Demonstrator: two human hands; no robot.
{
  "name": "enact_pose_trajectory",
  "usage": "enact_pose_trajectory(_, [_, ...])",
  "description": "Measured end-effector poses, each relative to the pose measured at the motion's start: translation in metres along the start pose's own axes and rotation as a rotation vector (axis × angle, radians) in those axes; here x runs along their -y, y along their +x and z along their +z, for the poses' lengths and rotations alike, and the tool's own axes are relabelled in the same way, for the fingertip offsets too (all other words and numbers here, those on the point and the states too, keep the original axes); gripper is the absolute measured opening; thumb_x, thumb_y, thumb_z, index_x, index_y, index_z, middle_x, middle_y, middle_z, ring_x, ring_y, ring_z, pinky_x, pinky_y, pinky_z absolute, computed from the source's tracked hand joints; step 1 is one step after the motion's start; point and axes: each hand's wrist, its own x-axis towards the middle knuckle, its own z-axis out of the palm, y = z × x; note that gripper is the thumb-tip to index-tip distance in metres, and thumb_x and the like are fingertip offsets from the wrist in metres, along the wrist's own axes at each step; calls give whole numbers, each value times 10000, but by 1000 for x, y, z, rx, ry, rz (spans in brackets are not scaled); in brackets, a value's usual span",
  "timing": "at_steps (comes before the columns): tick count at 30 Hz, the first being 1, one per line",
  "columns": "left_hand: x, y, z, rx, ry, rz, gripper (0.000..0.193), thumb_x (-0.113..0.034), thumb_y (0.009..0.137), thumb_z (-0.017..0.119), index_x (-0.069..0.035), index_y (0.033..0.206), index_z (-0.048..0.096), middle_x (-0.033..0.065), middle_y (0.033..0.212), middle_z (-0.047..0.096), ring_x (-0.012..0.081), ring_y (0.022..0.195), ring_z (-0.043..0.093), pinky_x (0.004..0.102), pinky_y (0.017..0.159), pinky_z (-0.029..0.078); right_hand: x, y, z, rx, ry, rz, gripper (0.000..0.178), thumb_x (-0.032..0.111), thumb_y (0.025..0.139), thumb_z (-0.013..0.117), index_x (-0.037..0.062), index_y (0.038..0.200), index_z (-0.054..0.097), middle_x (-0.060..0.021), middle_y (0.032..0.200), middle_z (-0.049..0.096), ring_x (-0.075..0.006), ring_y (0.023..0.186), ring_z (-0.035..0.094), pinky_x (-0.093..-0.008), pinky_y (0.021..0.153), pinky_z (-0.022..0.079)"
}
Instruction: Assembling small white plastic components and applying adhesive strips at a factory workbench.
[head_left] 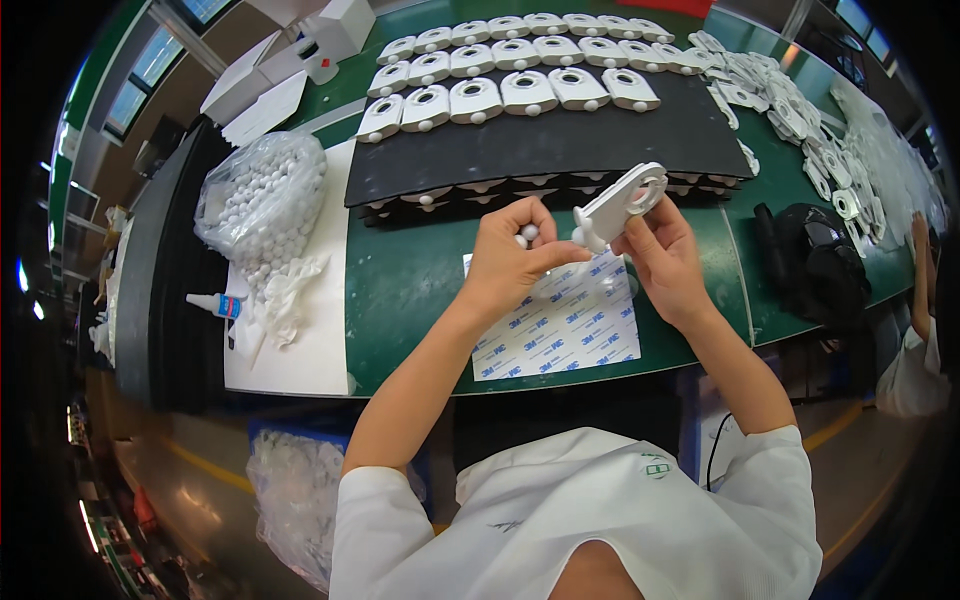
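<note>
My right hand [660, 255] grips a white flat plastic housing [612, 212] with a round ring opening at its upper end, held tilted above the table. Curled around several small white balls [527, 236], my left hand [513, 250] reaches its thumb toward the housing's lower end. A white ball [580, 237] shows there at the thumb tip; whether it is attached cannot be made out. Below both hands lies a sheet of printed white backing paper [555, 330]. Beyond them, rows of similar housings with balls [475, 98] sit on a black foam board [520, 145].
At left, a clear bag of white balls [265, 195] stands on a white board [300, 360], near a small glue bottle [215, 304] and crumpled tissue [290, 295]. Loose white housings [790, 110] pile up at right, beside a black object [815, 255]. Another person's arm [920, 275] is at far right.
</note>
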Motion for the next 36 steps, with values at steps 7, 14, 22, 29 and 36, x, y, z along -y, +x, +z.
enact_pose_trajectory(7, [-28, -8, -43, 77, 401, 27, 176, -148, 769, 721, -3, 765, 621, -27, 632, 508, 39, 560, 408, 225, 501, 331, 53, 33, -3, -50, -220, -185, 287, 100, 902, 584, 14, 1166, 511, -39, 987, 619, -77, 856, 579, -230, 747, 468])
enact_pose_trajectory(14, [-8, -11, -88, -127, 703, -80, 226, -176, 883, 553, 28, 899, 649, 23, 758, 614, 92, 687, 491, 242, 651, 391, 93, 111, -113, -353, -857, -69, 374, 263, 880, 607, 22, 1162, 564, -8, 810, 632, -56, 703, 506, -204, 623, 398])
enact_pose_trajectory(22, [1, -4, -92, -266, 686, -8, 239, -172, 883, 550, 31, 946, 660, 100, 809, 662, 147, 753, 571, 276, 712, 432, 73, 158, -146, -342, -914, 85, 276, 226, 837, 637, -3, 983, 685, -43, 780, 627, -96, 662, 532, -255, 553, 420])
enact_pose_trajectory(29, [0, -8, -88, -162, 476, -45, 188, -194, 912, 557, -27, 924, 644, -41, 638, 454, 26, 552, 376, 182, 469, 272, 73, 153, -139, -298, -1498, -300, 280, 247, 823, 658, 33, 1001, 680, -61, 843, 668, -214, 762, 590, -327, 719, 477])
enact_pose_trajectory(36, [-5, -12, -72, 100, -140, -275, 182, -214, 906, 599, -44, 969, 582, -58, 631, 399, 17, 545, 344, 161, 415, 207, 43, 137, -51, 106, -1450, -794, 248, 262, 798, 687, 47, 921, 702, -81, 956, 666, -255, 957, 558, -342, 852, 443])
